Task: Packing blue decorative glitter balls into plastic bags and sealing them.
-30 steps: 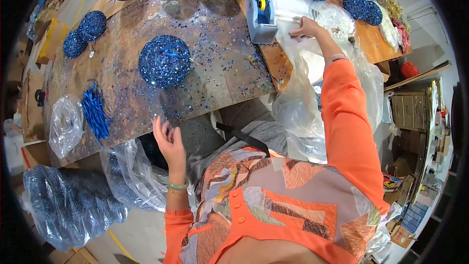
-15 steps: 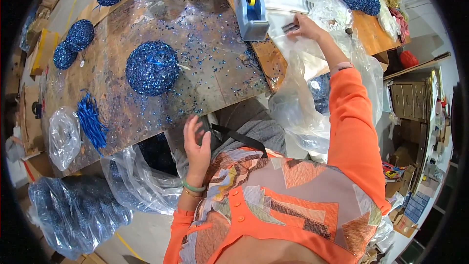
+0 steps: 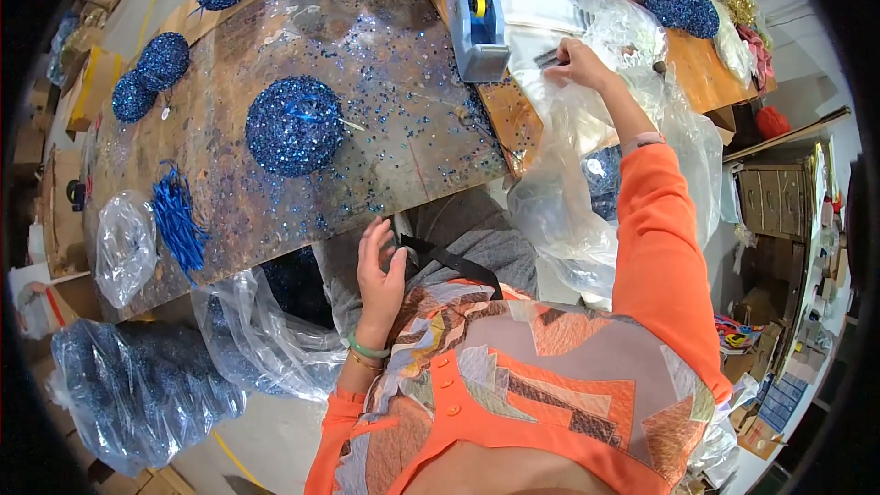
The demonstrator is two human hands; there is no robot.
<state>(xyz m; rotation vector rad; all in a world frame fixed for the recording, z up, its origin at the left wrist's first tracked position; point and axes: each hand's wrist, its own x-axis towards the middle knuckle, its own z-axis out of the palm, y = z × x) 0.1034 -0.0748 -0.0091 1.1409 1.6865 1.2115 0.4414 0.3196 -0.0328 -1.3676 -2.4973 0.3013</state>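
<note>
Just beneath the right fingers (image 3: 570, 52) lies pale plastic (image 3: 529, 41), grip unclear; left fingers (image 3: 370, 255) apart.

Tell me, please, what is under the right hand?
Clear plastic shows around and beneath the right hand; the part directly covered by the hand cannot be seen.

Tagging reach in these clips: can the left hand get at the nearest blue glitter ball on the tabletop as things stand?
Probably yes: the left hand looks empty, and only loose glitter seems to lie on the tabletop between it and the blue glitter ball.
</note>
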